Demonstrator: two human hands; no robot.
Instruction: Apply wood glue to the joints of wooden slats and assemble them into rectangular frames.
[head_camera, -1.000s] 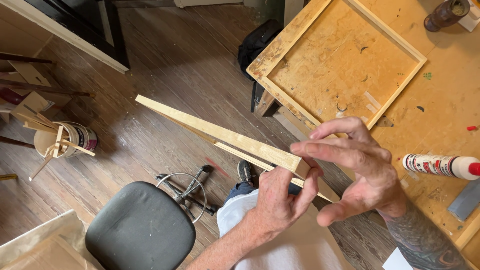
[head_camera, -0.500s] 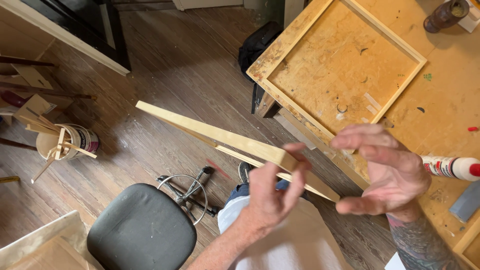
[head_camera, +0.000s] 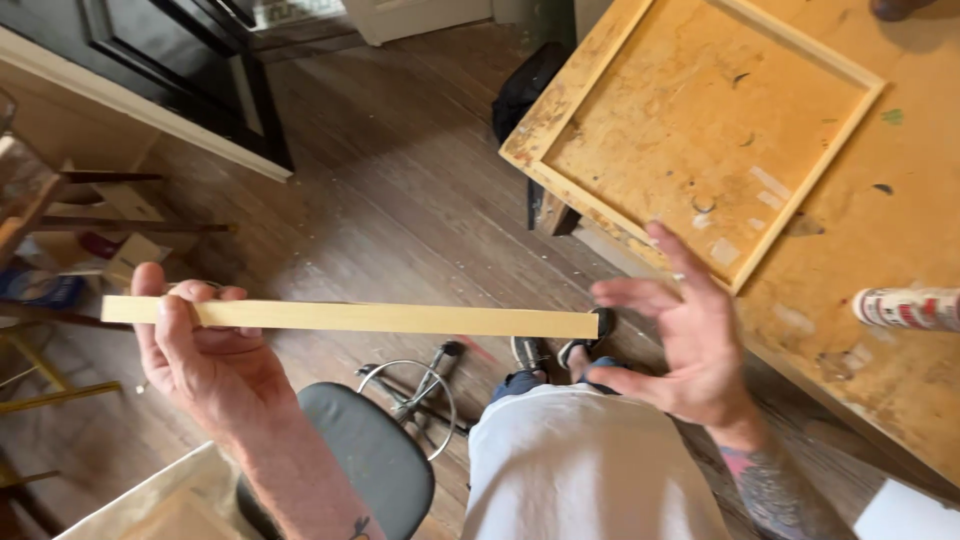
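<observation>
What we cannot see all of

The tube (head_camera: 908, 307) at the right edge is cut off, so only its striped end shows. The wooden table (head_camera: 900, 330) runs out of the picture at the top and right. The left hand (head_camera: 205, 352) covers part of the wood strip (head_camera: 400, 319), and its fingertips hide behind the strip. The stool seat (head_camera: 375, 470) is partly hidden by the left arm. The things at the far left are cut off and too jumbled to tell
</observation>
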